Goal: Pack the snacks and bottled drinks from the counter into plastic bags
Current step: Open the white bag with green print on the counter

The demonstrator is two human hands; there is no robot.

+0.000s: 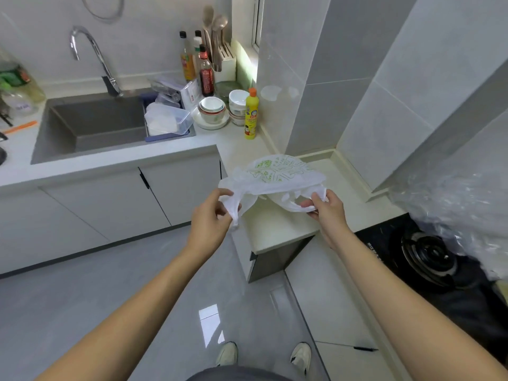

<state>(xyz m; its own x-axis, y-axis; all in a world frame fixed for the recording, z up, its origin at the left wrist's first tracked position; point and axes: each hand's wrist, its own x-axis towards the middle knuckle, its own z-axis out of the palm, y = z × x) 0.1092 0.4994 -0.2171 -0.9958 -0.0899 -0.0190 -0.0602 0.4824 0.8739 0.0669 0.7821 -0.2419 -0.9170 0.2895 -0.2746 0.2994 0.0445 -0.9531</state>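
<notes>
White plastic bag [277,174] with green print, yellow bottle [250,116] with orange cap, grey sink [90,127]

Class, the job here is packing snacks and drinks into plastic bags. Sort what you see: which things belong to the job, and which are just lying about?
Belongs to the job:
- white plastic bag, over the counter corner
- left hand, holding one handle
- right hand, holding the other handle

Just lying about:
- yellow detergent bottle
- stacked bowls
- sauce bottles
- clear container
- faucet
- gas stove

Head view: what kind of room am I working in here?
Most likely a small home kitchen: a sink with a faucet, stacked bowls on the counter, and a gas burner.
</notes>
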